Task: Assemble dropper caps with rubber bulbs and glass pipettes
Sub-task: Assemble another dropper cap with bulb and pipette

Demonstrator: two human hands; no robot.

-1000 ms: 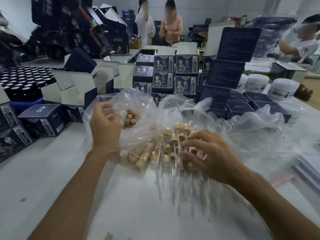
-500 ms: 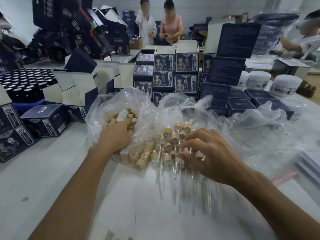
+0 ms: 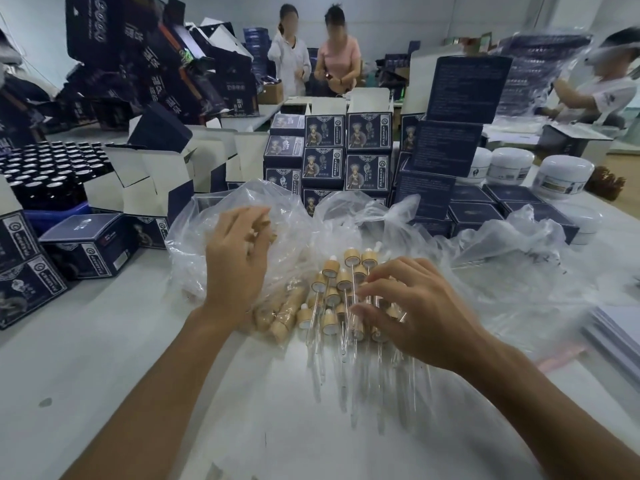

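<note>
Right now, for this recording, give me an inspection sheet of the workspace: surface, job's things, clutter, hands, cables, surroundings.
Surface: white table, bare near the front edge.
Job's things: assembled droppers with wooden caps lie in a pile, glass pipettes pointing toward the person; loose wooden caps sit in a clear plastic bag.
Clutter: dark printed boxes, open cartons, a tray of dark bottles, white jars.
Hands: left hand raised over the bag, whether its grip holds a cap is blurred; right hand rests with curled fingers on the dropper pile.
Cables: nothing seen.
Surroundings: three people working at further tables.
</note>
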